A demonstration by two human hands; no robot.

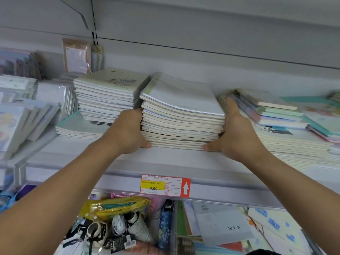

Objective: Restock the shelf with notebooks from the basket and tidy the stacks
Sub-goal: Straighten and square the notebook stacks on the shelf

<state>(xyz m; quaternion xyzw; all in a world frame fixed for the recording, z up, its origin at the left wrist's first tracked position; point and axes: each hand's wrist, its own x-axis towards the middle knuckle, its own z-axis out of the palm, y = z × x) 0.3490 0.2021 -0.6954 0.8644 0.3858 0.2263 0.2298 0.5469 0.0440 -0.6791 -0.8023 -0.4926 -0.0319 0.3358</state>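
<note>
We had both arms extended toward 12 o'clock; left hand [128, 133] and right hand [237, 137] faced inward, thumbs curled underneath.

Bright, even indoor light with soft, faint shadows. Wide-angle lens bends the shelf edge [220, 183]. Left and right margins are blurred; the centre is fairly sharp. No strong glare.

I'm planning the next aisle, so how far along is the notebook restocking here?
Done: the shelf already carries several piles, including a neat rear pile. In hand: the left hand and right hand clasp the sides of the middle stack, thumbs at its front corners, squaring or seating it. Left: the piles to the right lie fanned and askew. The basket is out of view, so remaining stock cannot be judged.
</note>
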